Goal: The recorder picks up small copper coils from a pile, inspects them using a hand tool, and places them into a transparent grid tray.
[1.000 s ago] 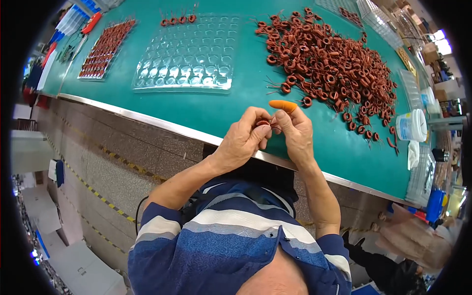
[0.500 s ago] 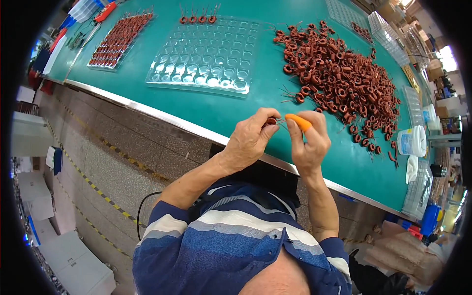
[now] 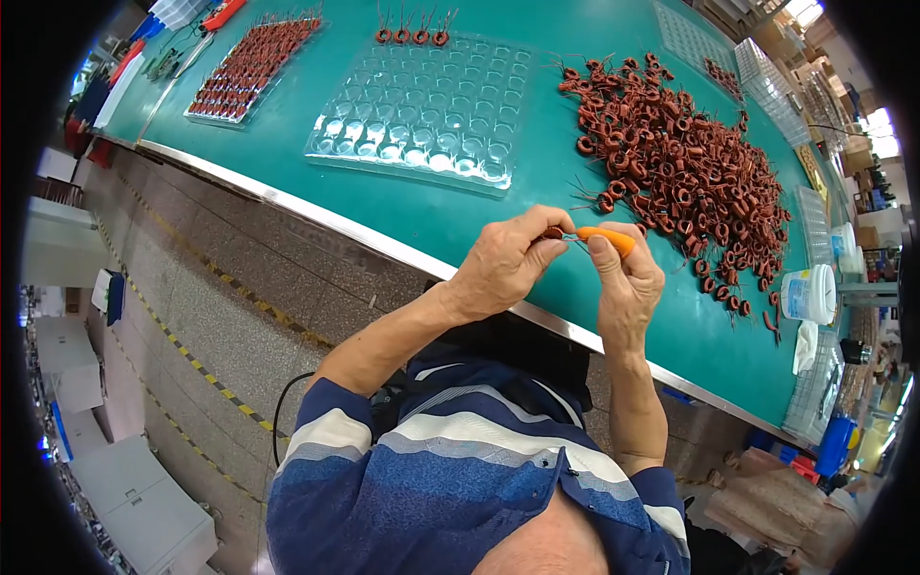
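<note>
Near the front edge of the green table, my left hand (image 3: 510, 261) pinches a red-brown wound ring coil (image 3: 553, 233) between thumb and fingers. Thin wire leads stick out of it toward my right hand (image 3: 628, 278). That hand is closed round an orange-handled tool (image 3: 608, 240), whose tip meets the leads; its working end is too small to make out. A large pile of similar coils (image 3: 685, 158) lies just beyond and to the right. Farther off to the left is a clear plastic tray (image 3: 417, 115) with round pockets, several coils (image 3: 420, 37) standing along its far edge.
To the left lies another tray filled with coils (image 3: 251, 69). A white tub (image 3: 808, 295) and a wire basket (image 3: 813, 393) line the right side. At far right are more clear trays (image 3: 690, 36). The table's metal-trimmed edge (image 3: 355, 230) runs close in front of my body.
The whole view has shifted slightly, so table and hands appear farther right. Both hands keep their grips on the coil and the orange-handled tool, with little movement between them.
</note>
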Tool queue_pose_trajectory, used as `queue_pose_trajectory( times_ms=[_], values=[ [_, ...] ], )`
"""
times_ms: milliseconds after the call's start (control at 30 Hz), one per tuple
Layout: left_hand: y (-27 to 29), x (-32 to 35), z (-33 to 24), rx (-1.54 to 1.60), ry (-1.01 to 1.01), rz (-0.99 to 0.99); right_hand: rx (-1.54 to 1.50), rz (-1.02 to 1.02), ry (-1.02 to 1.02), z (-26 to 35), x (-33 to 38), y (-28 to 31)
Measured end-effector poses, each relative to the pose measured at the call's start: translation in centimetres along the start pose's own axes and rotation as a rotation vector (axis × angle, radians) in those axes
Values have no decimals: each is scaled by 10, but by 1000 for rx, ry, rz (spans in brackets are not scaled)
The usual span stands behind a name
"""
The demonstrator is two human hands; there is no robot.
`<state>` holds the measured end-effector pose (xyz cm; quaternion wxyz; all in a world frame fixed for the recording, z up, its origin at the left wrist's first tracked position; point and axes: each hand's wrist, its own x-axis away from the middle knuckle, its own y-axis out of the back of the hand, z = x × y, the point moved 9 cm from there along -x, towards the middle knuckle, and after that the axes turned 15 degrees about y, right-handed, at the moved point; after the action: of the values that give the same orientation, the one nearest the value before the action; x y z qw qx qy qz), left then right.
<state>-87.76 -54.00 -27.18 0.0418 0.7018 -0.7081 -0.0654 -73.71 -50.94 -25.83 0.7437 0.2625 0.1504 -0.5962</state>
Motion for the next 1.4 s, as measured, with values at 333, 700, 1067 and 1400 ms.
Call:
queue_pose_trajectory(
  times_ms=[333,700,1067,1400],
  values=[
    [-2,-10,21,398,237,166,-196,-35,-93,-21,3,-10],
    [-19,-13,14,420,252,180,-505,-176,-99,-32,4,1],
    [-27,-15,11,446,252,93,-508,-200,-269,-50,8,9],
    [-66,-37,4,335,175,193,-513,-31,-302,-59,18,24]
  ],
)
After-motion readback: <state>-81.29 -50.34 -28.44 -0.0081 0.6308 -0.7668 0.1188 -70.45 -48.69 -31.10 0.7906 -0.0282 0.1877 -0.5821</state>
